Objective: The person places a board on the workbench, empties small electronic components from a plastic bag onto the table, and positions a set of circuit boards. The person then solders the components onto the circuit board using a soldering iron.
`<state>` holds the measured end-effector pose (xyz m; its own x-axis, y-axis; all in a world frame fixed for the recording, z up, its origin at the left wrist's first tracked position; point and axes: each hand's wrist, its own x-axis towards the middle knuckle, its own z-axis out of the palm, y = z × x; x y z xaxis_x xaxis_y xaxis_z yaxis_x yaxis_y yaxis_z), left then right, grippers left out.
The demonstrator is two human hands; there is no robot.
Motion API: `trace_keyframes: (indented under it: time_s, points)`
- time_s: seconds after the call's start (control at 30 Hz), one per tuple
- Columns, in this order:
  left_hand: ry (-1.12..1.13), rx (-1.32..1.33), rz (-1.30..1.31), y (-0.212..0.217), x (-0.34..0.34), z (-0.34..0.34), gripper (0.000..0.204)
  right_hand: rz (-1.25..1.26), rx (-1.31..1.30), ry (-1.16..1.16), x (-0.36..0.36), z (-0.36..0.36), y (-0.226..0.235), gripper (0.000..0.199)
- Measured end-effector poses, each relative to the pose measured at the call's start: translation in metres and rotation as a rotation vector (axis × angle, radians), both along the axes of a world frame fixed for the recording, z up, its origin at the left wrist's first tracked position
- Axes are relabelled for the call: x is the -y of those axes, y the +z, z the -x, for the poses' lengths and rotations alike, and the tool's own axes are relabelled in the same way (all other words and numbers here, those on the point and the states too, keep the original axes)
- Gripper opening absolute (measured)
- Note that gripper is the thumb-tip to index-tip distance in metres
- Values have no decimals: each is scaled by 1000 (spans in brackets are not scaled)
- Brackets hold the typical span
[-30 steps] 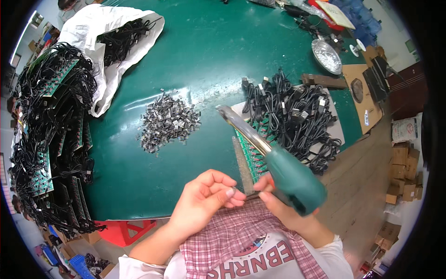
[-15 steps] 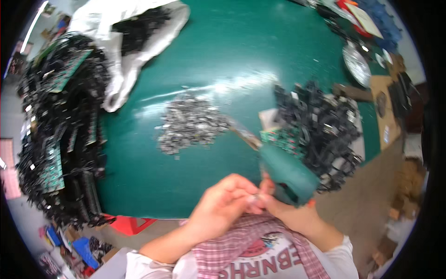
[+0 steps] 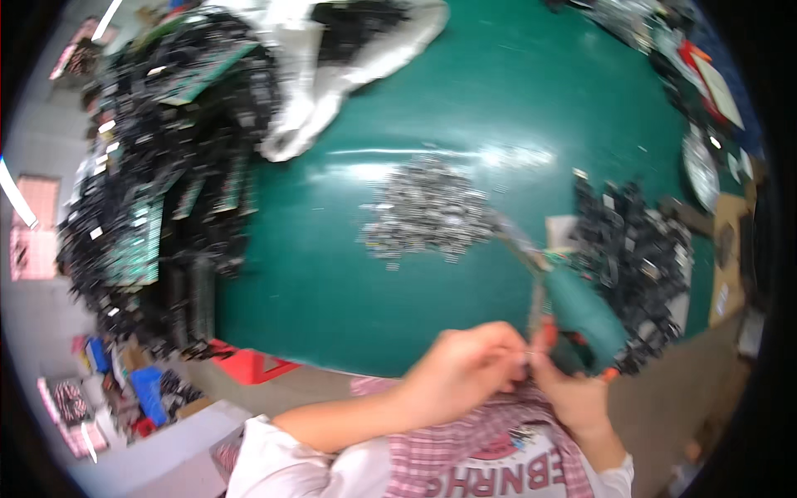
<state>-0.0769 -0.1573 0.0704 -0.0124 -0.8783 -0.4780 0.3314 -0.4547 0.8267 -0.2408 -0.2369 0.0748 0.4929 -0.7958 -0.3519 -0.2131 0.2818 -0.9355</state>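
Observation:
My left hand (image 3: 473,363) is at the near edge of the table, fingers curled and pinched together. My right hand (image 3: 573,400) meets it fingertip to fingertip. A tiny pale piece seems to be between them, too small and blurred to name. Against my right hand is a bulky green tool (image 3: 586,315) with metal blade-like prongs and orange parts; I cannot tell whether my palm grips it. One prong reaches toward a pile of small silvery metal pieces (image 3: 427,207) on the green table (image 3: 374,307).
Black cables and parts with a few green boards form a tall heap (image 3: 166,166) at left, beside an open white sack (image 3: 290,124). Another pile of black parts (image 3: 635,257) lies at right. A red stool (image 3: 253,363) stands below the table's near left edge.
The whole view has swung, so the table, piles and tool appear farther right. My hands stay together at the fingertips, also farther right in the picture.

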Motion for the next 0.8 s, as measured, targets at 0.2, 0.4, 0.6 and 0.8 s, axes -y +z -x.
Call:
trace_keyframes:
  time_s: [0.2, 0.4, 0.6, 0.8]
  points:
    - [-134, 108, -60, 10, 7, -10, 10, -117, 28, 39, 3, 3, -3, 17]
    - [-151, 152, -62, 11, 15, -19, 5, 112, 90, 230, 12, 0, -8, 43]
    - [82, 105, -190, -16, 73, -37, 11, -11, 133, -269, 22, 48, 11, 53]
    - [-8, 180, -240, -28, 106, -21, 13, -186, -271, 86, 7, 77, 14, 15]
